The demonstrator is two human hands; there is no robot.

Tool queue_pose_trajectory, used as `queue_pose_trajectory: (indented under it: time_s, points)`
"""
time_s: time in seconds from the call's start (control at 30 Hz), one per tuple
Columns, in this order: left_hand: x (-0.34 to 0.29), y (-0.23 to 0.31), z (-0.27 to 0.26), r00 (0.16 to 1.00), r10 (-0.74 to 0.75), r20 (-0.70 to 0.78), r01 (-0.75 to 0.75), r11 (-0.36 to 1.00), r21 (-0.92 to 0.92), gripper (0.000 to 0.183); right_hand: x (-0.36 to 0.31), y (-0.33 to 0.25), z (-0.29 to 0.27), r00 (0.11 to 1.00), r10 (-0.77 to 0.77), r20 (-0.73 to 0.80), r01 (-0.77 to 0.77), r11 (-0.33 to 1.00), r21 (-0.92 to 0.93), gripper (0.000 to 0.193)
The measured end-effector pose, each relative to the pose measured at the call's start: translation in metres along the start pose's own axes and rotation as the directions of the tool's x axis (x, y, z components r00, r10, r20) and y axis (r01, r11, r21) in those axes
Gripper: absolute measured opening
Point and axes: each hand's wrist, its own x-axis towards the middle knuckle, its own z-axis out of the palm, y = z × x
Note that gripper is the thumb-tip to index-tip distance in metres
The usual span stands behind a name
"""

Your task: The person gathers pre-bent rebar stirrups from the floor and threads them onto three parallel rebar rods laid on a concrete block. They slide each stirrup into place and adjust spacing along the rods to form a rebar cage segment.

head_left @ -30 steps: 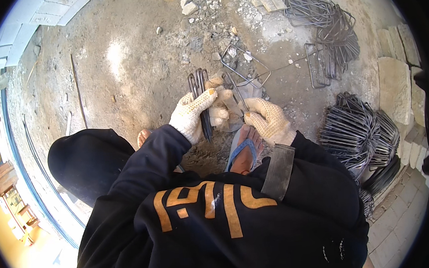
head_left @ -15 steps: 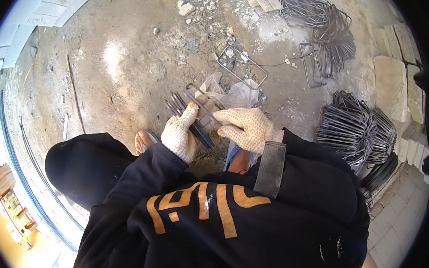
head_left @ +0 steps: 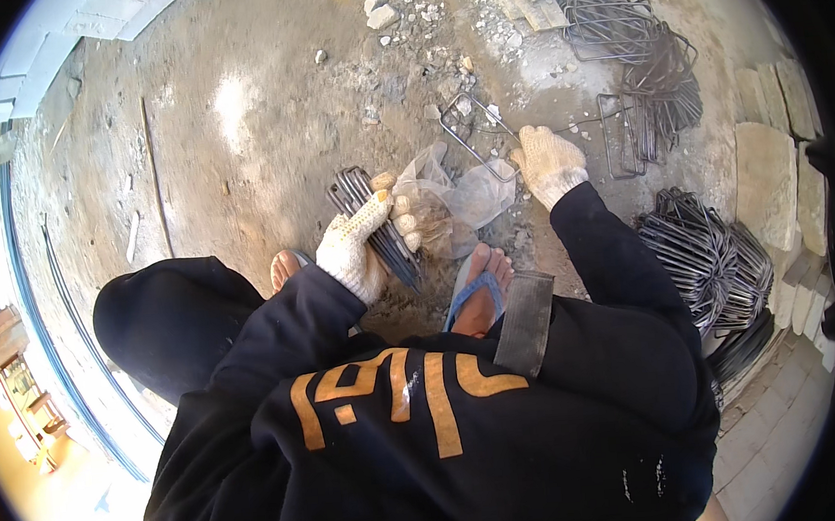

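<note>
Rebar stirrups [head_left: 396, 258], bundled and clasped in the left hand [head_left: 354, 247] with the thumb across. Just taken from the bundle with the right hand [head_left: 553, 161] and extended, with fingers curled, to a lone rectangular stirrup [head_left: 473, 150] on the ground, beyond the clear plastic [head_left: 486, 198] between the hands; unclear whether pinching it. Likely means turning from the held bundle to that single piece. Unlike half a second ago, now shows more of the sandalled foot [head_left: 479, 314] below, between the hands.
</note>
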Motion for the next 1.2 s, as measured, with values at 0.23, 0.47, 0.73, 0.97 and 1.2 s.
queue_pose_trajectory:
  time_s: [0.23, 0.47, 0.73, 0.97, 1.2]
  points:
    - [0.011, -0.007, -0.008, 0.956, -0.027, -0.292, 0.083, 0.98, 0.18, 0.04, -0.041, -0.01, -0.01, 0.962, 0.087, 0.258, -0.265, 0.515, 0.815, 0.019]
    - [0.012, -0.012, 0.004, 0.992, -0.042, -0.12, 0.065, 0.978, 0.196, 0.056, -0.086, -0.037, 0.001, 0.892, -0.149, 0.426, -0.378, 0.27, 0.886, 0.022]
    - [0.019, -0.024, 0.007, 0.993, -0.105, -0.045, 0.11, 0.987, 0.121, 0.043, -0.095, -0.039, -0.007, 0.939, -0.175, 0.297, -0.233, 0.312, 0.921, 0.024]
    - [0.02, -0.013, 0.014, 0.996, -0.065, 0.061, 0.057, 0.99, 0.13, 0.02, -0.088, -0.04, -0.012, 0.944, -0.014, -0.329, 0.302, 0.435, 0.848, 0.016]
    - [0.01, -0.014, 0.019, 0.992, -0.125, 0.02, 0.121, 0.981, 0.154, 0.029, -0.074, -0.05, -0.023, 0.931, -0.348, 0.111, 0.133, 0.606, 0.784, 0.042]
